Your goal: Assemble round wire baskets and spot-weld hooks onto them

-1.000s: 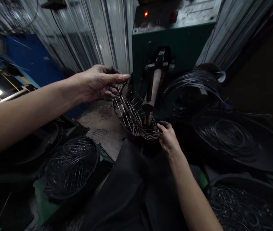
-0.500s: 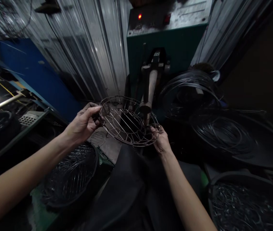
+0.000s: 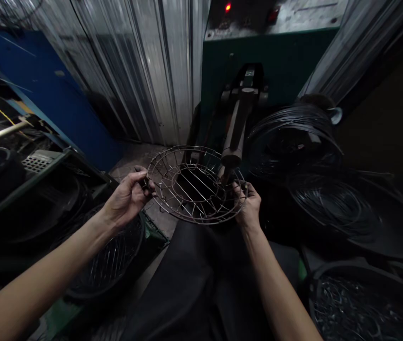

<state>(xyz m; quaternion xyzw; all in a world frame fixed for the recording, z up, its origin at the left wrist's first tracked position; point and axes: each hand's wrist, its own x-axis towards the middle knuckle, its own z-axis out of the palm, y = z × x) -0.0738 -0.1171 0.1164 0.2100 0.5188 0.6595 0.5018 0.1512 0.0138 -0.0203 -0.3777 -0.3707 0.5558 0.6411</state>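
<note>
Head view: left hand (image 3: 128,196) is pinching the left rim of a round wire basket (image 3: 198,187); right hand (image 3: 249,203) is gripping the right rim. Between them the basket is hanging just past the dark-clothed legs (image 3: 194,274), open side up. Green machine (image 3: 275,57) is standing ahead, red light (image 3: 228,7) glowing, its metal arm (image 3: 235,132) reaching down at the basket's right part; contact unclear. Wire coil (image 3: 293,118) is lying right of the arm.

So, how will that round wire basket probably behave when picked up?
The wire basket is probably stiff, since it shows no sag between the left hand and the right hand. It's likely light for its size, being mostly open gaps.
</note>
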